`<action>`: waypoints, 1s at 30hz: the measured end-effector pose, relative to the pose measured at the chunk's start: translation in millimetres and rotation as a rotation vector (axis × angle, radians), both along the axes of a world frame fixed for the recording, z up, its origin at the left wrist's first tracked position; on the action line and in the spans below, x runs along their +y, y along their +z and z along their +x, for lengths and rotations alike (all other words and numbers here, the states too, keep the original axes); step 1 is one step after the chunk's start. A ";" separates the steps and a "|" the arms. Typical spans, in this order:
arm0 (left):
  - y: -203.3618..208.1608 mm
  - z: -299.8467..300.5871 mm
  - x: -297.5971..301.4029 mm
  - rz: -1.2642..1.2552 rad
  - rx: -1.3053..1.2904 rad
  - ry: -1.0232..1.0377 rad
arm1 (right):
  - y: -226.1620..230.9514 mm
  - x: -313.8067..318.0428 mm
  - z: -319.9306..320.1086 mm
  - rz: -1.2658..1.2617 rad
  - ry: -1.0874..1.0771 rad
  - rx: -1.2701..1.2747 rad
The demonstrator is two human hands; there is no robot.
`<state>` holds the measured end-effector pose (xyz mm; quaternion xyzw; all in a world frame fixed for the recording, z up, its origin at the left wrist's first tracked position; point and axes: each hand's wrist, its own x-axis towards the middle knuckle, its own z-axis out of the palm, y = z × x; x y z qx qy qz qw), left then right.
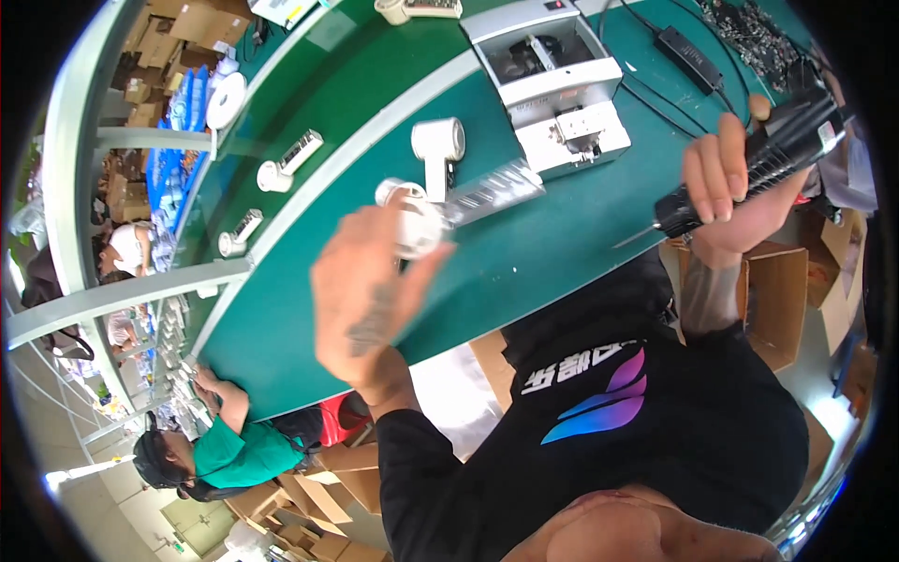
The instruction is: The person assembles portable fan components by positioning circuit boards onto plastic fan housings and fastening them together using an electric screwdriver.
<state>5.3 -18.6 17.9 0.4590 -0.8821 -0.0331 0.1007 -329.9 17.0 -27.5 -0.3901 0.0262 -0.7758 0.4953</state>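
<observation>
My left hand [370, 281], blurred by motion, is closed on a white round-headed device [420, 229], perhaps a handheld fan. Its pale, partly see-through handle [496, 192] points right over the green bench. A similar white device [438, 140] lies just beyond, its handle toward me. In my right hand [726, 178], fingers wrapped round it, is a black electric screwdriver [763, 159]. Its thin bit [637, 236] points left, over the bench's near edge.
A grey-white screw feeder [552, 84] stands at the back, beside a black power adapter [691, 58] with cables. Small dark parts [749, 37] are heaped at far right. More white devices [292, 161] lie beyond a metal rail. A co-worker [234, 450] in green sits at left.
</observation>
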 end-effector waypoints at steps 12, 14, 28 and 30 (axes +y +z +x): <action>-85.5 57.0 -268.0 0.458 -0.183 0.476 | -17.6 10.2 -13.0 0.210 0.163 -0.343; -72.2 59.3 -245.3 0.176 -0.326 0.380 | -8.0 17.0 -4.5 0.249 0.117 -0.379; -32.4 -140.7 85.9 0.498 0.558 -0.239 | -9.1 32.3 29.4 -0.348 0.360 -0.077; -40.5 -144.3 95.3 0.366 0.538 -0.200 | -11.3 39.4 34.2 -0.326 0.381 -0.030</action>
